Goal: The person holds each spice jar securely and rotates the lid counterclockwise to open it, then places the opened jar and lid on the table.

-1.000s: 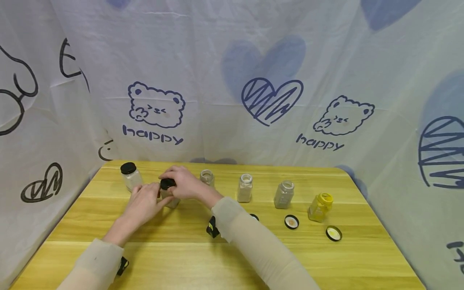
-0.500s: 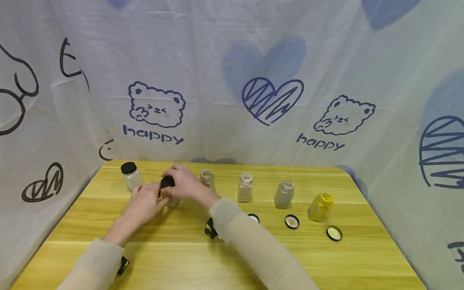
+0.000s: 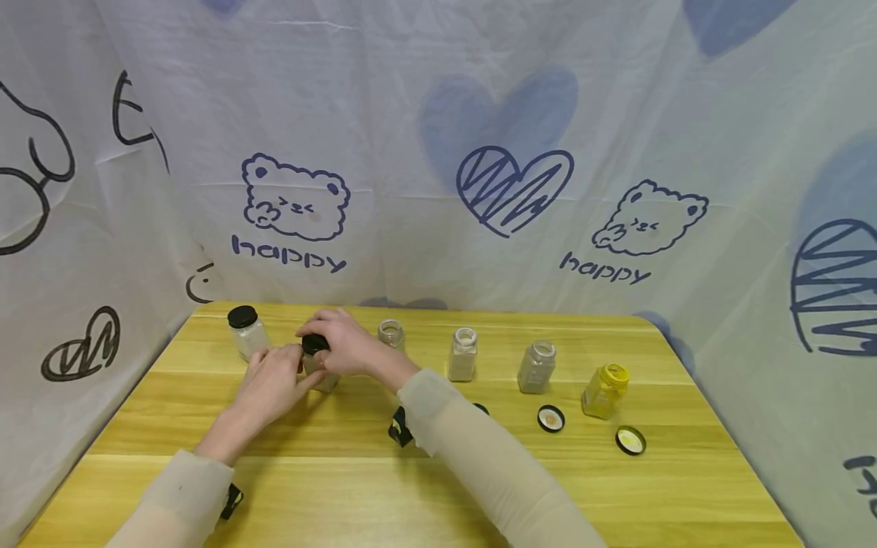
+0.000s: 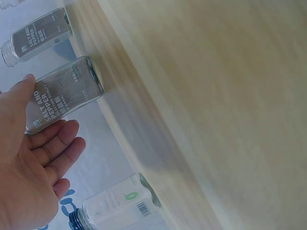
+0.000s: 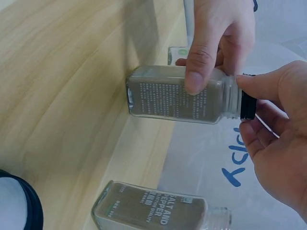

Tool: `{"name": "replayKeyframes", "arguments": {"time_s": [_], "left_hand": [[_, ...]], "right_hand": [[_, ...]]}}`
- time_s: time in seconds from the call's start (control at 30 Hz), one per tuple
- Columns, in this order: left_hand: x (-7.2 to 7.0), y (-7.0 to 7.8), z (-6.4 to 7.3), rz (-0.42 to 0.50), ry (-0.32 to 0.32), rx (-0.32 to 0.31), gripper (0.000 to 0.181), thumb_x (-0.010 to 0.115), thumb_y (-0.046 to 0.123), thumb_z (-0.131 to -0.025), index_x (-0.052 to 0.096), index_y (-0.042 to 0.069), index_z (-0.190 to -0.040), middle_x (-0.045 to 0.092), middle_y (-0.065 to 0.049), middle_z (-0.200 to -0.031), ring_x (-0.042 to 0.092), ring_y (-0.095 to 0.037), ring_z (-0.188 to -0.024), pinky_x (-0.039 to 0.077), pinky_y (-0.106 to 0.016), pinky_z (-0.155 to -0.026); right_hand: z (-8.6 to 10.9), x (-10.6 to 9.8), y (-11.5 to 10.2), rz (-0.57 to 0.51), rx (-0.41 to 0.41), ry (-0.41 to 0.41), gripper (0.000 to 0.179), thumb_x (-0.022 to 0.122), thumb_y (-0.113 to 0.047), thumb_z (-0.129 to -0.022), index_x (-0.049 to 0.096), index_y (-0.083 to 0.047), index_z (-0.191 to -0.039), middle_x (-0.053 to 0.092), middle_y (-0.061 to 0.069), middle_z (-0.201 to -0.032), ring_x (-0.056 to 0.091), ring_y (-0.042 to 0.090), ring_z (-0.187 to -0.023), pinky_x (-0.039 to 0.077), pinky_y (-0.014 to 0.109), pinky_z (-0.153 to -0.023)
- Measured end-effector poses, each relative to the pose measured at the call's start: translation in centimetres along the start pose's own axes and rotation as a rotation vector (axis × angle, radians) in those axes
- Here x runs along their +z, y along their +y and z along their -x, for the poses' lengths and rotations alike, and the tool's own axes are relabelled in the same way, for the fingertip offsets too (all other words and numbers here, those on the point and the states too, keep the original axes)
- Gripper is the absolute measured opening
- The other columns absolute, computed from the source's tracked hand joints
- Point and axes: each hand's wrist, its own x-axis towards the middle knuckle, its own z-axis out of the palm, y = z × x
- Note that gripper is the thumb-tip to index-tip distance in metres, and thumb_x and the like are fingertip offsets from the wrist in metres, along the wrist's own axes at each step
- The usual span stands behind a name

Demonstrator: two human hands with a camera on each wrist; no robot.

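A glass shaker jar of grey-brown powder (image 5: 158,98) stands toward the left of the table, lettered "SALT AND PEPPER" in the left wrist view. My left hand (image 3: 270,384) holds its body, the thumb on one face and fingers behind. With thumb and fingertips, my right hand (image 3: 349,346) grips the black lid (image 5: 248,98) on its neck. Some clear threaded glass shows below that lid in the right wrist view. To the left of the held jar is a jar of white contents (image 3: 251,339), capped in black. An uncapped jar (image 3: 391,335) stands right of my right hand.
Farther right along the wooden table (image 3: 329,487) are more uncapped jars: a pale one (image 3: 463,359), a greyish one (image 3: 537,369) and a yellow one (image 3: 603,394). Upturned lids lie before them, including a brown-stained lid (image 3: 551,418) and a yellow-stained lid (image 3: 630,440). A printed cloth (image 3: 404,251) hangs behind.
My right hand shifts slightly right and back left at the lid, its fingers changing position. My left hand stays on the jar; the other jars have not moved.
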Motion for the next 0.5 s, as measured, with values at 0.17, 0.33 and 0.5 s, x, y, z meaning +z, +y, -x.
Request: {"name": "replayKeyframes", "arguments": {"time_s": [0.17,0.33,0.5], "left_hand": [[0.1,0.0,-0.1,0.021,0.003,0.0,0.034,0.075,0.037,-0.097,0.06,0.007,-0.093,0.056,-0.001,-0.077,0.053,-0.025,-0.076,0.035,-0.054,-0.086],[0.1,-0.1,-0.1,0.031,-0.001,-0.004,0.033,0.075,0.036,-0.097,0.061,0.006,-0.096,0.058,-0.001,-0.078,0.053,-0.024,-0.074,0.036,-0.049,-0.081],[0.0,0.0,-0.2,0.035,-0.003,-0.01,0.036,0.074,0.039,-0.097,0.064,0.004,-0.101,0.063,-0.003,-0.083,0.059,-0.028,-0.08,0.038,-0.052,-0.084]], "right_hand": [[0.2,-0.4,-0.1,-0.031,-0.025,0.043,0.045,0.072,-0.011,-0.098,0.064,-0.017,-0.143,0.057,0.002,-0.145,0.049,0.021,-0.135,0.04,0.024,-0.109],[0.6,-0.7,-0.3,-0.122,-0.001,0.094,0.045,0.073,-0.013,-0.099,0.063,-0.016,-0.142,0.057,0.004,-0.143,0.052,0.019,-0.132,0.044,0.023,-0.107],[1.4,-0.9,-0.4,-0.239,0.037,0.163,0.046,0.075,-0.013,-0.097,0.063,-0.015,-0.142,0.057,0.005,-0.141,0.058,0.016,-0.124,0.047,0.019,-0.101]]}}
